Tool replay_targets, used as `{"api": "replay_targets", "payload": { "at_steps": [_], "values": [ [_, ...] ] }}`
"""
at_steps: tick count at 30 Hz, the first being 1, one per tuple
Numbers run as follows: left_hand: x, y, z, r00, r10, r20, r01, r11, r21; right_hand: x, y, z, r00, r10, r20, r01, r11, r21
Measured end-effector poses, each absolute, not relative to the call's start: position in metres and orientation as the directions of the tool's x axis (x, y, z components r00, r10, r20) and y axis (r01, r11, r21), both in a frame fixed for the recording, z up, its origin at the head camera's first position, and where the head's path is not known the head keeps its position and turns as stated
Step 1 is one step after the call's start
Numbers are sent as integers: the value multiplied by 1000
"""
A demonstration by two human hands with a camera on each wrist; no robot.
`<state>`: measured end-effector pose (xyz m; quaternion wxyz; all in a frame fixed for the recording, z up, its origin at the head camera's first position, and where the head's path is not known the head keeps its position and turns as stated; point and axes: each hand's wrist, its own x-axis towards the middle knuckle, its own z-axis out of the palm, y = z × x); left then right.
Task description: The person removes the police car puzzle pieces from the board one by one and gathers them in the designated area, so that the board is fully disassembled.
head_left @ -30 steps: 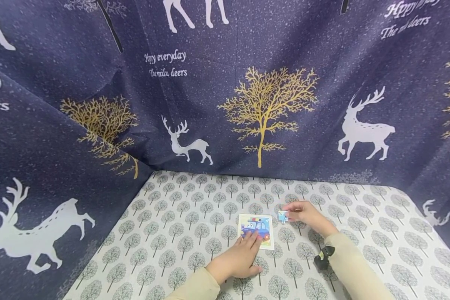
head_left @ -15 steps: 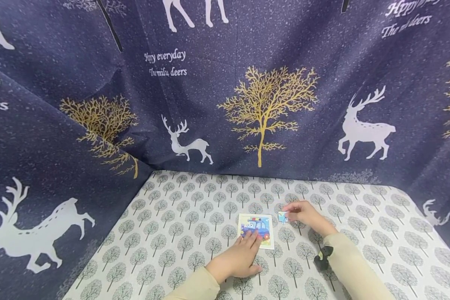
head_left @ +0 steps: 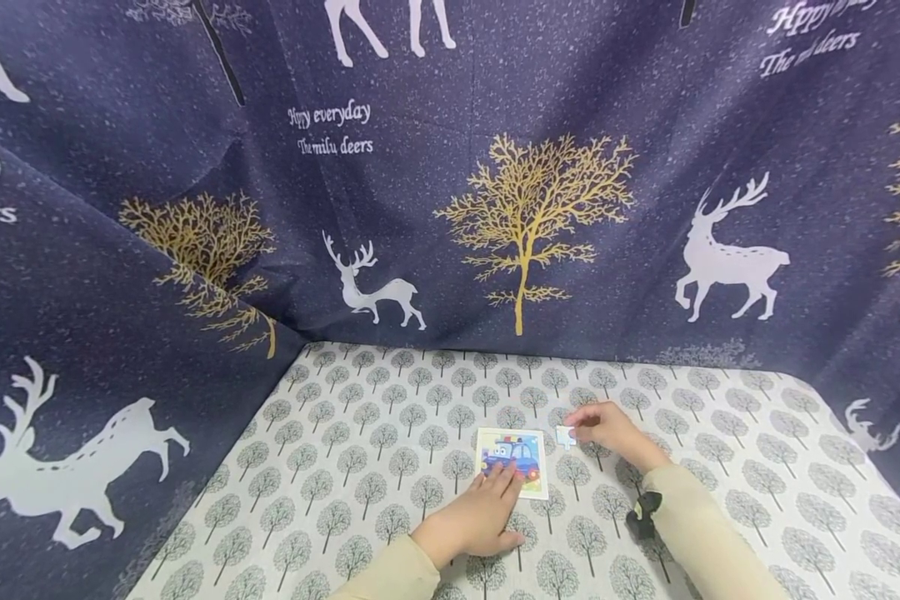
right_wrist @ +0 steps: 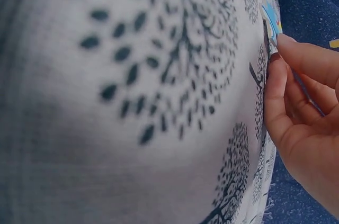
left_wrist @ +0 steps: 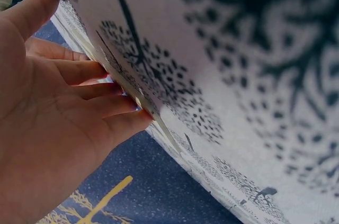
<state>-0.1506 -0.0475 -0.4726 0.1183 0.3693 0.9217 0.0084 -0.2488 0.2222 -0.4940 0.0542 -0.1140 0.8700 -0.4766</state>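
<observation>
A small square picture puzzle [head_left: 516, 451] with a white border and a blue cartoon car lies on the table. My left hand [head_left: 477, 515] rests on its lower part, fingers stretched out and covering some of the picture. In the left wrist view, the fingertips of that hand [left_wrist: 79, 105] touch the thin puzzle edge-on. Just right of the puzzle, my right hand [head_left: 609, 428] pinches a pale blue jigsaw piece [head_left: 565, 437] between thumb and finger. The right wrist view has the piece [right_wrist: 271, 20] beyond the thumb tip, partly hidden by the fingers.
A white cloth with grey trees [head_left: 375, 492] covers the table. Dark blue curtains [head_left: 420, 183] with deer and trees hang behind and at the left. A black device [head_left: 643, 514] sits on the right wrist.
The jigsaw piece tilts slightly in my right hand, and its face looks paler now. My right forearm has shifted a little to the left. The left hand stays in place on the puzzle.
</observation>
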Motion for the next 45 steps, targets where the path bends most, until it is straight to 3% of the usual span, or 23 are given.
{"api": "replay_targets", "payload": {
  "at_steps": [22, 45],
  "values": [
    [-151, -47, -474, -706, 678, -206, 673, 732, 101, -252, 219, -495, -976, -218, 29, -157, 599, -785],
    [-151, -48, -476, -698, 686, -208, 684, 724, 92, -256, 219, -493, -974, -224, 37, -156, 541, -827]
  ]
}}
